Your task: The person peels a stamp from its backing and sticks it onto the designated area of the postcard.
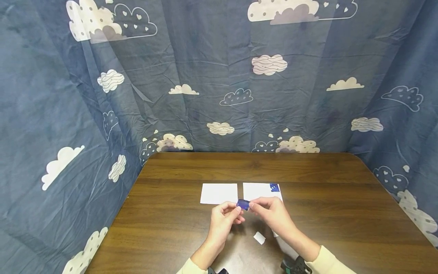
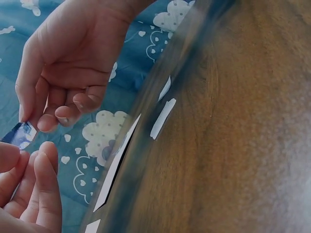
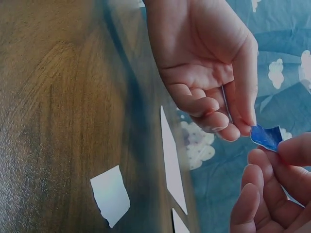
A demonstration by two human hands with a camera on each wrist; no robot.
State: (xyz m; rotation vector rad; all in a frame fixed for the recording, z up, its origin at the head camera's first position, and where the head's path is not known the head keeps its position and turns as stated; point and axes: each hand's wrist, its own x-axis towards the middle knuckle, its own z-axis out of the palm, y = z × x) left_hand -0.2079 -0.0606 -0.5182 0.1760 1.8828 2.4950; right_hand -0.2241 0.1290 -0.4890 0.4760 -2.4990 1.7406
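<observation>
A small blue stamp-like sticker (image 1: 243, 204) is held up between both hands above the table. My left hand (image 1: 223, 220) pinches its left end between thumb and finger. At the opposite end, my right hand (image 1: 275, 217) pinches it the same way. In the right wrist view the blue piece (image 3: 266, 138) looks slightly curled, with a pale edge. Behind the hands lie two white envelope-like rectangles. The left one (image 1: 219, 193) is plain; the right one (image 1: 258, 190) bears a blue stamp (image 1: 274, 187) in its upper right corner and is partly covered by my right hand.
A white paper scrap (image 1: 259, 238) lies on the brown wooden table (image 1: 164, 224) below the hands. Another scrap (image 1: 275, 234) is mostly hidden by the right forearm. A blue curtain with clouds (image 1: 212, 68) hangs around the table's back and sides.
</observation>
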